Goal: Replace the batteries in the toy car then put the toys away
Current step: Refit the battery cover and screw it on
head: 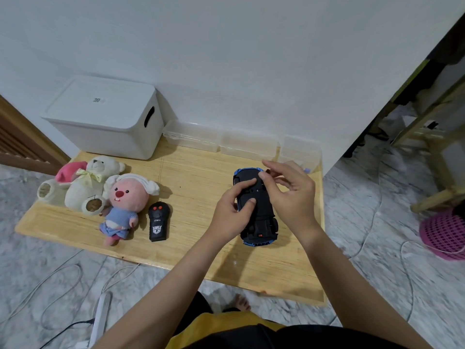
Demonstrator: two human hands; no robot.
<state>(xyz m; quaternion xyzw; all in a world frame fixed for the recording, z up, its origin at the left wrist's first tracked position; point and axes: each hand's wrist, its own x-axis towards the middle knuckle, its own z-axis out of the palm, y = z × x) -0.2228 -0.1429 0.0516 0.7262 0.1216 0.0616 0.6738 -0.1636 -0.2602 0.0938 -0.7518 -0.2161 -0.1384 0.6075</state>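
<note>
A blue toy car (260,222) lies upside down on the low wooden table (191,177), its black underside facing up. My left hand (232,212) grips the car's left side, thumb and forefinger pressed on the underside. My right hand (289,190) hovers over the front half of the underside with its fingertips pinched together at the battery area; whether it holds anything is unclear. A black remote control (158,221) lies left of the car. A pink plush in blue clothes (124,205) and a cream teddy bear (88,183) rest at the table's left end.
A white lidded storage bin (105,117) stands at the back left against the wall. Clear plastic boxes (219,139) line the wall, with another (300,151) at the back right. Cables and a power strip (100,318) lie on the floor; a pink basket (444,235) sits at right.
</note>
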